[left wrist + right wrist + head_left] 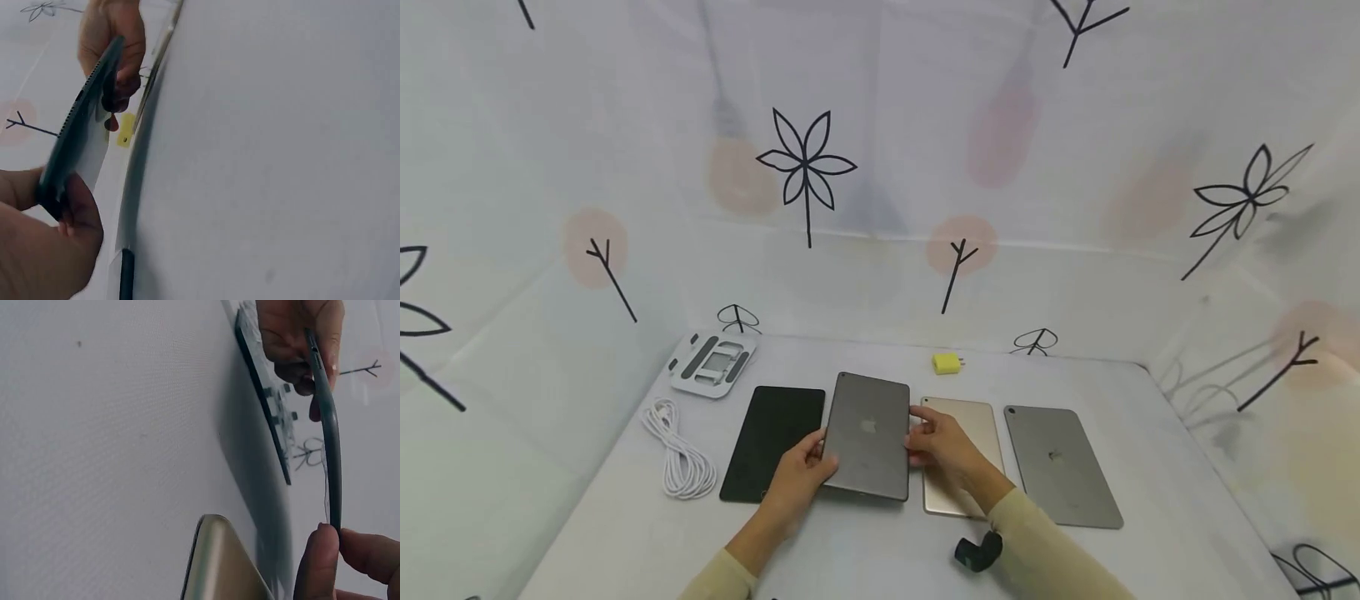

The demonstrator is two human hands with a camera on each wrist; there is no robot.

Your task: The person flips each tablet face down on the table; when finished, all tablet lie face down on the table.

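Note:
A dark grey tablet (870, 437) is held back side up above the table, its logo facing the head camera. My left hand (793, 479) pinches its left edge near the lower corner, thumb on the back. On the opposite edge my right hand (947, 450) pinches it between thumb and fingers. Both wrist views show this tablet (331, 450) edge-on and raised off the surface. Left of it lies a black tablet (775, 437), partly covered by my left hand. A gold tablet (942, 493) lies under my right hand and forearm.
Farther right lies another grey tablet (1060, 467). A coiled white cable (681, 462) and a white-and-grey stand-like object (711, 364) are at the left. A yellow charger plug (947, 363) sits at the back. A small black object (977, 552) is by the right sleeve.

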